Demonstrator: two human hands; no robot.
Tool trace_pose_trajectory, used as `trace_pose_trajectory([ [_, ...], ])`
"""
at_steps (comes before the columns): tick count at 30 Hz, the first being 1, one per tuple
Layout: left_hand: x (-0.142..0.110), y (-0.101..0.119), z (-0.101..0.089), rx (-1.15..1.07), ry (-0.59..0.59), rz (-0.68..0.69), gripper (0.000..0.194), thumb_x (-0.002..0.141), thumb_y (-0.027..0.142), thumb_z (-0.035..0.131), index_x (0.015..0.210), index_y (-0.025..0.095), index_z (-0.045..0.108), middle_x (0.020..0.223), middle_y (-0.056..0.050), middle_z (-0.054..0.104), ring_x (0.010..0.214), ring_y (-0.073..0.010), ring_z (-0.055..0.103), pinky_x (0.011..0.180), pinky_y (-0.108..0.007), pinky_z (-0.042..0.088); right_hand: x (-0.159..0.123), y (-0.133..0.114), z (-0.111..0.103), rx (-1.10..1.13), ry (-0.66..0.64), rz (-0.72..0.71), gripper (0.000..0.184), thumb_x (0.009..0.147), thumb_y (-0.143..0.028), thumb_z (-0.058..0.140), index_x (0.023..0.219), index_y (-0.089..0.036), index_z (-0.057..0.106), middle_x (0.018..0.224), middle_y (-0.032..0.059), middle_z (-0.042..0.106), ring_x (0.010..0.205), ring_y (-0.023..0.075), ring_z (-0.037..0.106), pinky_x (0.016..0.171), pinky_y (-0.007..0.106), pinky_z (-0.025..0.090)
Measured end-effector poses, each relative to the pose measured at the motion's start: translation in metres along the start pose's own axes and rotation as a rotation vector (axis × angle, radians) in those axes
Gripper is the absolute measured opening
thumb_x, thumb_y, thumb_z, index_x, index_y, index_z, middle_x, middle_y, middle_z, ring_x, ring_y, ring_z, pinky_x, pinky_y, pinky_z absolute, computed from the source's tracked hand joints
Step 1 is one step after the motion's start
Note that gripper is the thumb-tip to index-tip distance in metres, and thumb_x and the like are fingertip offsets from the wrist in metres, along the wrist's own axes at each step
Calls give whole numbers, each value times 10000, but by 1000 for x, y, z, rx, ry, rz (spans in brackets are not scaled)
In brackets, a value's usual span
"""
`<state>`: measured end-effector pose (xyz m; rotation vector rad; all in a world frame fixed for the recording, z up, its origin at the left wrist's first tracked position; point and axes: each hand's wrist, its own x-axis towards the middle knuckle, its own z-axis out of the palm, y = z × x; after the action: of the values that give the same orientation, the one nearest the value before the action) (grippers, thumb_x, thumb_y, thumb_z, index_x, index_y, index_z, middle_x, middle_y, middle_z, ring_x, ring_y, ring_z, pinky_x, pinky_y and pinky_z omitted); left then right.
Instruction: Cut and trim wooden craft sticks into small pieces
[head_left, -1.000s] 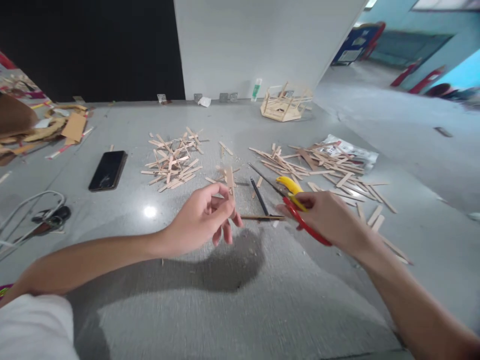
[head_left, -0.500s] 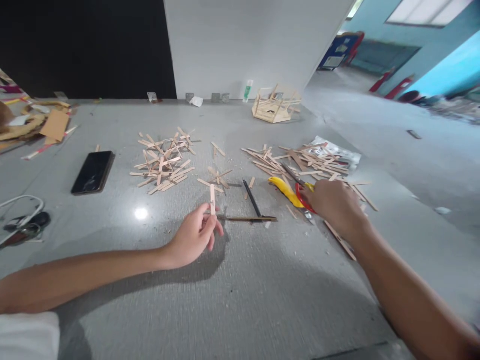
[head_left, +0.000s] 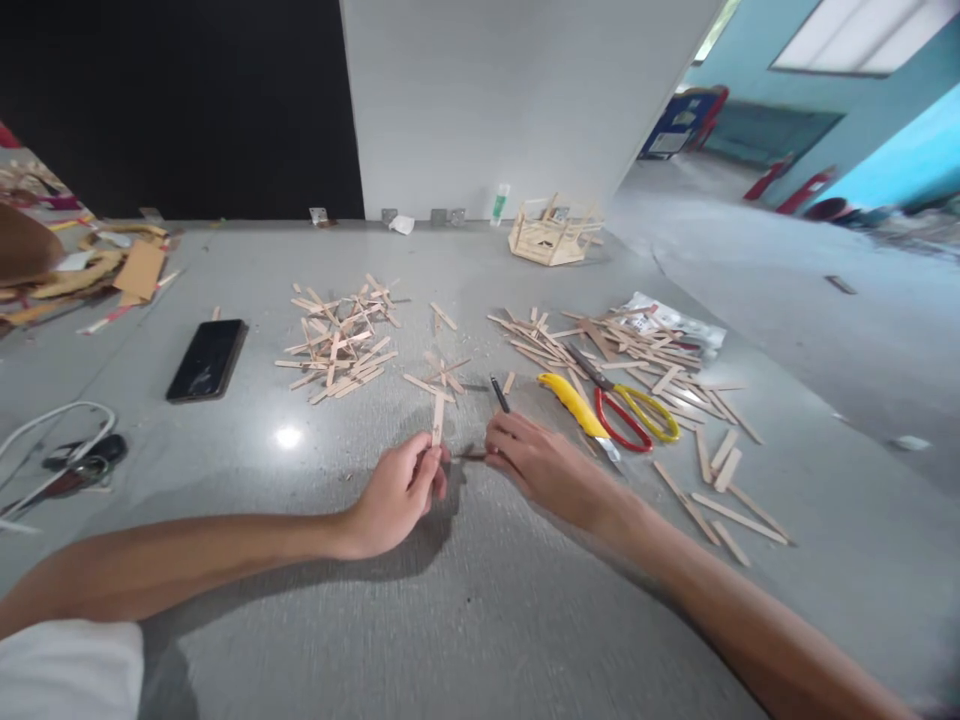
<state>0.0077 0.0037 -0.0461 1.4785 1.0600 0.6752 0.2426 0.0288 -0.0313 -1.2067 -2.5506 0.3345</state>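
My left hand (head_left: 401, 492) pinches a short wooden craft stick (head_left: 438, 418) that points up and away from me. Just to its right, my right hand (head_left: 536, 462) has its fingers closed over a thin dark stick (head_left: 471, 456) lying on the grey floor (head_left: 480, 600), beside a black pen (head_left: 499, 394). The red and yellow scissors (head_left: 634, 410) and a yellow utility knife (head_left: 576, 403) lie on the floor to the right of that hand.
Piles of craft sticks lie at centre left (head_left: 337, 340) and at right (head_left: 637, 345). A black phone (head_left: 208, 358) rests at left, with cables (head_left: 60, 455) and cardboard scraps (head_left: 90, 265) beyond. A small stick-built frame (head_left: 553, 230) stands by the white wall.
My right hand has laid the scissors down on the floor and moved left to the dark stick. My left hand has come down close to the floor, still pinching the craft stick.
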Motion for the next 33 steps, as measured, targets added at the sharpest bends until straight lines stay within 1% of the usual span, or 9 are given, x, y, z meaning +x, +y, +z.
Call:
trace_pose_trajectory([
  [5, 2, 2, -4, 201, 38, 46, 333, 1077, 383, 333, 882, 195, 527, 635, 18, 577, 529, -118, 498, 595, -254, 395, -10, -12, 9, 179, 220, 282, 250, 1071, -299, 371, 1033, -203, 598, 740, 26, 652, 593, 161, 586, 597, 279, 449],
  [8, 6, 4, -8, 296, 44, 76, 368, 1068, 341, 354, 744, 209, 468, 610, 16, 572, 559, -123, 525, 670, -274, 412, -13, -23, 18, 291, 268, 303, 255, 1056, -322, 418, 1134, -190, 622, 723, 9, 668, 563, 143, 588, 581, 258, 462],
  [11, 9, 2, -12, 372, 25, 85, 377, 1068, 335, 357, 718, 215, 431, 588, 28, 524, 533, -117, 486, 618, -272, 362, -15, -31, 27, 374, 269, 313, 291, 1036, -310, 461, 1222, -183, 645, 736, 12, 718, 570, 133, 635, 604, 248, 501],
  [15, 12, -4, -17, 560, 38, 151, 355, 1066, 308, 361, 728, 215, 415, 553, 60, 406, 480, -101, 379, 556, -269, 279, -14, -32, 32, 511, 245, 361, 286, 981, -302, 545, 1199, -177, 683, 781, 32, 751, 600, 134, 663, 624, 260, 537],
  [19, 16, -10, -20, 705, 64, 192, 323, 1049, 246, 355, 730, 220, 394, 522, 77, 332, 437, -102, 337, 515, -266, 229, -12, -30, 32, 866, 151, 466, 381, 954, -365, 580, 1261, -145, 631, 738, 24, 716, 439, 95, 532, 438, 235, 465],
  [21, 18, -12, -21, 721, 66, 188, 312, 1048, 236, 358, 740, 217, 406, 518, 74, 353, 436, -106, 354, 511, -263, 221, -12, -30, 32, 950, 144, 499, 395, 947, -411, 600, 1230, -137, 636, 699, 16, 694, 398, 76, 462, 380, 222, 400],
  [24, 20, -14, -22, 756, 61, 194, 300, 1048, 229, 360, 757, 211, 431, 525, 64, 397, 446, -111, 386, 515, -259, 225, -11, -31, 33, 944, 178, 507, 390, 930, -430, 632, 1183, -133, 656, 664, 15, 683, 419, 83, 477, 388, 224, 388],
  [29, 23, -18, -22, 829, 55, 228, 300, 1050, 248, 373, 770, 203, 474, 531, 56, 406, 447, -119, 362, 520, -260, 222, -9, -31, 37, 875, 172, 482, 328, 927, -375, 617, 1135, -133, 692, 653, 16, 680, 580, 142, 639, 554, 267, 523],
  [33, 24, -21, -22, 873, 62, 256, 307, 1052, 256, 366, 782, 199, 502, 527, 49, 412, 447, -123, 360, 518, -264, 200, -8, -31, 41, 856, 164, 494, 320, 924, -370, 602, 1121, -140, 706, 645, 12, 680, 579, 150, 653, 575, 279, 540],
])
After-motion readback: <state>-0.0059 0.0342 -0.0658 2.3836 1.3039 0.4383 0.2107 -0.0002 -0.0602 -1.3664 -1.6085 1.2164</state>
